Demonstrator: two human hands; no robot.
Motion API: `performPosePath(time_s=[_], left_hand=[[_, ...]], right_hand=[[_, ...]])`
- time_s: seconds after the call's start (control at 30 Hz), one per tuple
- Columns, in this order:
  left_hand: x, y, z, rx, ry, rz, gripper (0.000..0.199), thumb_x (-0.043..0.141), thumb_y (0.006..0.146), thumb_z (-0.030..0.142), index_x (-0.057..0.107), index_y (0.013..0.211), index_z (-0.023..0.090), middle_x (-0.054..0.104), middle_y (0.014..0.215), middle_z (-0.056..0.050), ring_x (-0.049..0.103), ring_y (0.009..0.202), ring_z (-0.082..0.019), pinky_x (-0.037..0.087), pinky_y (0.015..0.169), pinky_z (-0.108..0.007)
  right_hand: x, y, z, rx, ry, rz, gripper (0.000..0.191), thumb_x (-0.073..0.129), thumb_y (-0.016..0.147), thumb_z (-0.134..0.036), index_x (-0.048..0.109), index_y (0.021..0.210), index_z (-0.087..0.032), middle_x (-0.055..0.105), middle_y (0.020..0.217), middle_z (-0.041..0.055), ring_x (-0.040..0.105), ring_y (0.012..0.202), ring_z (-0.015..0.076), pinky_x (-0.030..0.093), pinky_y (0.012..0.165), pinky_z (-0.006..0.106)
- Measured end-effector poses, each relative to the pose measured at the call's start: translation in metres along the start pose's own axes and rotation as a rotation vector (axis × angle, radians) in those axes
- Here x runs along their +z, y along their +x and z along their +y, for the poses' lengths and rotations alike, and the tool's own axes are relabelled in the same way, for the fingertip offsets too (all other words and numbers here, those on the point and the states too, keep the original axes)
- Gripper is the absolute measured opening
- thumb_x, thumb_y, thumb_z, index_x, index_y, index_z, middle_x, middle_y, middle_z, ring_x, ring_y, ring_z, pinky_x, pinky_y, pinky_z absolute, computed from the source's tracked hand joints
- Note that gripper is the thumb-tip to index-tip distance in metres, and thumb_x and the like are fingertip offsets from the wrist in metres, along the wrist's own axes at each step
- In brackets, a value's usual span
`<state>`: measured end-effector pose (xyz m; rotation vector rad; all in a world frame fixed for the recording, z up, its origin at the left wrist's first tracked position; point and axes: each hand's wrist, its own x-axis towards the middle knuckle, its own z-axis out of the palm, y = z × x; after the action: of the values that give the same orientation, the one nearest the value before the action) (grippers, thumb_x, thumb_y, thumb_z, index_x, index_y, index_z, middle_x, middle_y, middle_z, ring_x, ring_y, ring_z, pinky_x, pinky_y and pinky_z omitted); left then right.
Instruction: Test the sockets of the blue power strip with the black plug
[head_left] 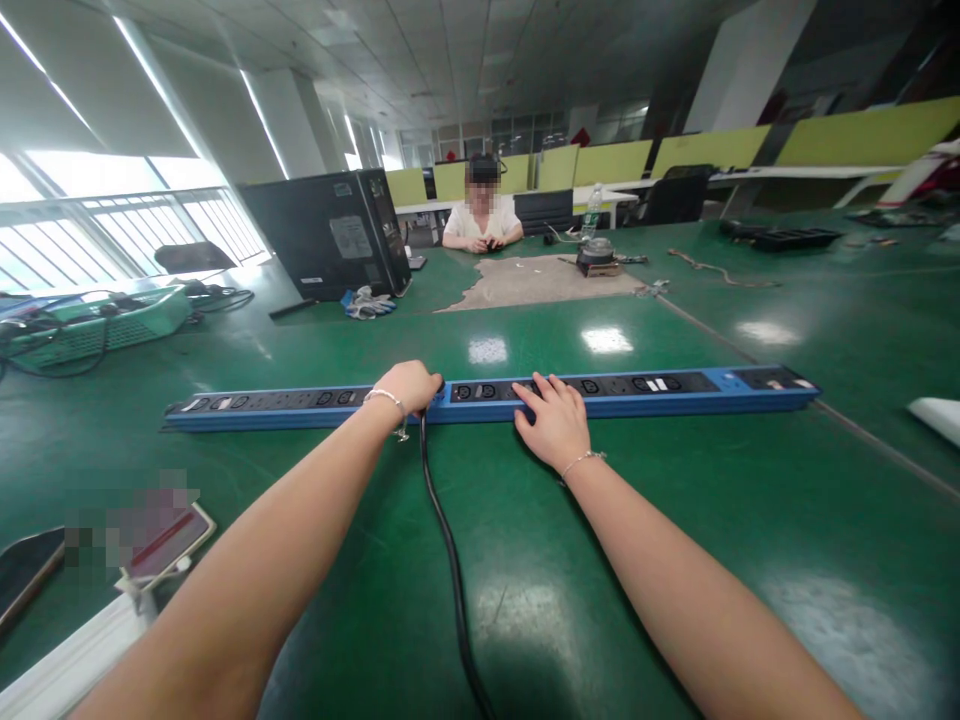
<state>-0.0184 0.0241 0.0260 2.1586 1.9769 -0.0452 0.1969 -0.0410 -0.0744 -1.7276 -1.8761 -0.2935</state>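
A long blue power strip (637,404) with black socket panels lies crosswise on the green table. My left hand (407,384) is closed around the end of a black power cord (450,545) at the strip's middle, beside a blue section. Its fingers hide the plug, so whether it sits in a socket cannot be seen. From that hand the cord runs down toward me and out of the bottom of the view. My right hand (553,422) rests on the strip to the right, fingers spread over the sockets and holding nothing.
Beyond the strip stand a black computer case (322,235), grey-blue gloves (367,303) and a green basket (97,325) of cables. A person (482,215) sits across the table near a water bottle (592,212). A phone (169,535) on a stand is at lower left.
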Motion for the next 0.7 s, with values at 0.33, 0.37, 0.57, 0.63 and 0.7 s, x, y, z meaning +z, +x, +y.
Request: performPosePath(time_s=[0.33,0.37,0.57,0.63,0.7], left_hand=[[-0.001,0.006,-0.001,0.037,0.070,-0.101,0.042,0.036,0.079,0.040,0.066,0.061,0.016,0.069,0.059,-0.009,0.064,0.054,-0.017,0.047,0.063,-0.025],[-0.001,0.007,0.000,0.037,0.075,-0.115,0.042,0.036,0.079,0.039,0.067,0.062,0.016,0.069,0.059,-0.009,0.063,0.053,-0.017,0.047,0.062,-0.024],[-0.005,0.010,0.012,0.027,0.117,-0.212,0.042,0.038,0.078,0.039,0.067,0.058,0.016,0.067,0.054,-0.010,0.064,0.054,-0.018,0.048,0.062,-0.025],[-0.007,0.009,0.015,0.028,0.123,-0.240,0.042,0.038,0.078,0.039,0.067,0.059,0.016,0.066,0.053,-0.010,0.063,0.052,-0.018,0.048,0.060,-0.025],[-0.008,0.008,0.015,0.032,0.126,-0.257,0.043,0.037,0.079,0.039,0.067,0.060,0.015,0.066,0.053,-0.010,0.062,0.051,-0.018,0.047,0.059,-0.025]], right_hand=[[0.000,0.000,0.000,0.003,0.015,0.000,0.040,0.050,0.081,-0.035,0.058,0.120,-0.032,0.047,0.135,0.0041,0.035,0.126,0.0261,0.025,0.102,0.047],[0.000,0.000,0.000,0.003,0.016,0.000,0.040,0.050,0.081,-0.035,0.058,0.120,-0.032,0.047,0.136,0.0041,0.035,0.126,0.0264,0.025,0.102,0.048],[-0.001,0.000,0.000,0.002,0.005,-0.008,0.040,0.050,0.081,-0.035,0.058,0.120,-0.032,0.047,0.135,0.0041,0.035,0.126,0.0252,0.026,0.102,0.045],[-0.002,0.000,0.000,0.000,0.004,-0.013,0.040,0.050,0.081,-0.035,0.058,0.120,-0.032,0.047,0.135,0.0040,0.035,0.126,0.0252,0.026,0.102,0.046],[-0.002,0.000,0.000,0.000,0.005,-0.020,0.040,0.050,0.081,-0.034,0.058,0.120,-0.032,0.047,0.135,0.0039,0.035,0.126,0.0255,0.026,0.102,0.046]])
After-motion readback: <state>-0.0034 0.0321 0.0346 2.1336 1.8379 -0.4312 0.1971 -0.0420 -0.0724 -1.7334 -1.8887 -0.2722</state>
